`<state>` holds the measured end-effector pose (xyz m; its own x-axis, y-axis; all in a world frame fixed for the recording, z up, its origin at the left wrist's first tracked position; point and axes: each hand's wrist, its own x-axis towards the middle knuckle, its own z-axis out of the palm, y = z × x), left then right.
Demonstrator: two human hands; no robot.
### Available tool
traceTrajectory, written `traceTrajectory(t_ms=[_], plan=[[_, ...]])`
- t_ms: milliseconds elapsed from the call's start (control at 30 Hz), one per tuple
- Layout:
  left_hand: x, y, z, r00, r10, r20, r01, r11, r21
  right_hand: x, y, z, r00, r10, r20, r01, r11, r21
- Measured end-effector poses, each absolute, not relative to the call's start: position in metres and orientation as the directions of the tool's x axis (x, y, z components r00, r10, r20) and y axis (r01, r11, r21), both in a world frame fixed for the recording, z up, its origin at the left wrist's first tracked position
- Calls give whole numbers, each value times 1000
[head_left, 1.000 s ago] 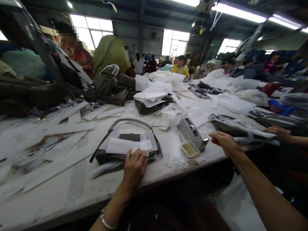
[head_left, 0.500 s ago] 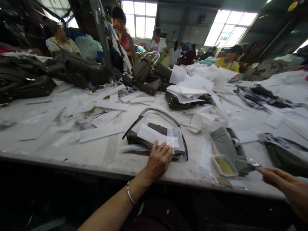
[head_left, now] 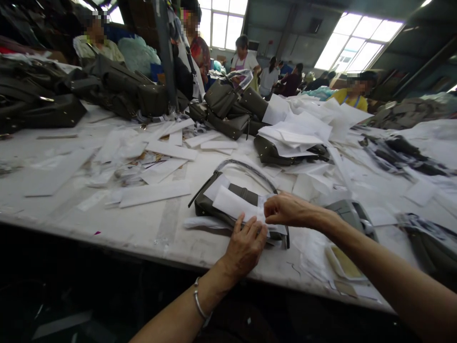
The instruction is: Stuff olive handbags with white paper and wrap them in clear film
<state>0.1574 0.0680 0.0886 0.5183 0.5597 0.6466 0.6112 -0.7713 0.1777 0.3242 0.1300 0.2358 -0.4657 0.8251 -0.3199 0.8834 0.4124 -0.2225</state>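
Note:
A dark olive handbag (head_left: 204,206) lies flat on the table in front of me, its wrapped strap (head_left: 246,164) arching behind it. A white foam sheet (head_left: 231,204) rests across the bag over thinner white wrapping. My left hand (head_left: 249,242) lies with fingers extended on the sheet's near edge, pressing it against the bag. Just beside it, my right hand (head_left: 287,209) is closed, its fingertips touching the sheet's right end. Whatever those curled fingers may hold is hidden.
Right of the bag, partly behind my right forearm, are a grey tape dispenser (head_left: 348,209) and a white dish (head_left: 332,267) with a yellowish sponge. Foam strips (head_left: 155,194) litter the table's left. More handbags (head_left: 228,124) are piled behind, and several people work beyond.
My right hand has left the tape dispenser and moved left to the bag, reaching the foam sheet's right end. My left hand stays on the sheet. The view has shifted slightly.

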Motion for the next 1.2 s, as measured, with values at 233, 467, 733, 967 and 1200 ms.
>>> traceTrajectory(t_ms=[233,467,733,967,1200], plan=[[158,68,83,507,566,650,602,-772,203,300,173,213,-453,707,-544,802,589,98],[159,68,83,503,567,653,606,-769,201,295,186,206,-648,500,-574,555,827,94],[158,69,83,516,558,650,603,-776,187,307,192,200,-630,705,-327,654,708,267],[157,69,84,535,553,639,603,-780,170,331,185,225,-384,921,69,904,360,230],[158,71,84,537,554,637,616,-773,152,331,135,187,-333,943,-19,938,333,91]])
